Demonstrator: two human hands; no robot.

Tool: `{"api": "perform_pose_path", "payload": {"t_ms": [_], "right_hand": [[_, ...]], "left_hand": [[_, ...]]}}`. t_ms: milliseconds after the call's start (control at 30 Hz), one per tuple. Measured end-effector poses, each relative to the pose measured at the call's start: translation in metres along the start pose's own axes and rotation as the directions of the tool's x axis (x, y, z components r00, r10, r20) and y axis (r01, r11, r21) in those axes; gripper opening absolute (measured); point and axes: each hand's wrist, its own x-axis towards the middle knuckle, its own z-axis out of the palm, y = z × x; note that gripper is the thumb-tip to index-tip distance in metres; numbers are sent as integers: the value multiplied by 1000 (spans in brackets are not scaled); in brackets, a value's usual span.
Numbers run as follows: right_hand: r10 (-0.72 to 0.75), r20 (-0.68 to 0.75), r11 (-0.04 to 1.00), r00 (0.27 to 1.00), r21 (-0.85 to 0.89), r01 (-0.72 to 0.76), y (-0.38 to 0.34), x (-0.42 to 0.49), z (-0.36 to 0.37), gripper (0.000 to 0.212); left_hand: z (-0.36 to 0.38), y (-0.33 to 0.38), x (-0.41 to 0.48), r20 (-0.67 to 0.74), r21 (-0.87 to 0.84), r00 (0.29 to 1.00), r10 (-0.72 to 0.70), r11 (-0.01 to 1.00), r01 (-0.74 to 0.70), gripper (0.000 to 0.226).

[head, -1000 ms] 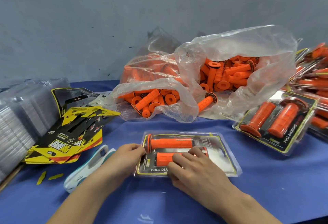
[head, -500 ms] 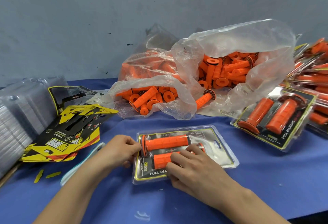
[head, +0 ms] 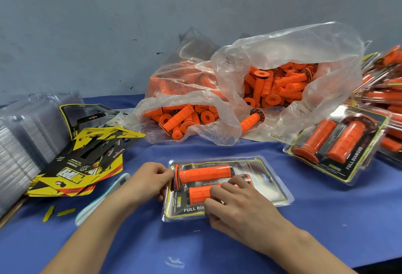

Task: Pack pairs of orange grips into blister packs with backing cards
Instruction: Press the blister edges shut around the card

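A clear blister pack (head: 269, 189) with a black-and-yellow backing card lies flat on the blue table in front of me. Two orange grips sit in it: the upper grip (head: 204, 173) shows in full, the lower grip (head: 199, 194) is half covered. My left hand (head: 148, 181) pinches the pack's left edge with curled fingers. My right hand (head: 235, 203) lies on top of the pack, its fingers pressing over the lower grip and the card's front edge.
A large clear bag of loose orange grips (head: 272, 86) sits behind the pack. Finished packs (head: 335, 141) pile up at the right. Backing cards (head: 87, 160) and a stack of empty blisters (head: 24, 143) lie at the left, a pale blue tool (head: 102, 199) beside them.
The view has shifted a little. Both hands stay on the pack; the left hand's fingers have closed tighter on its left edge.
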Motion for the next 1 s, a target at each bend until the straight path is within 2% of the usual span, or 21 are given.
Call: {"api": "perform_pose_path", "payload": {"t_ms": [267,433,600,667,767,833,1000], "right_hand": [[16,3,1000,1000,2,-16,-1,-1,3,11],[43,29,999,999,-3,-43,0,-2,5,11],[102,0,995,995,7,-102,-3,4,5,7],[110,24,994,994,-5,-110,-5,7,5,4],[111,57,993,992,-49,-108,-8,9,7,7],[134,63,990,989,-57,-130,-7,10,8,7],[150,77,988,986,-41,-147,-12,14,13,9]], "left_hand": [[4,-3,-2,-49,77,999,-21,997,25,44],[6,-5,-11,30,8,994,-109,994,109,38],[10,-2,-13,-159,169,986,41,985,-14,35],[16,3,-15,-191,142,980,47,990,-20,36],[23,6,-22,-56,-44,996,-68,997,66,32],[24,6,-30,41,-77,991,-125,989,128,31],[35,7,-42,-76,124,996,41,992,-31,24]]}}
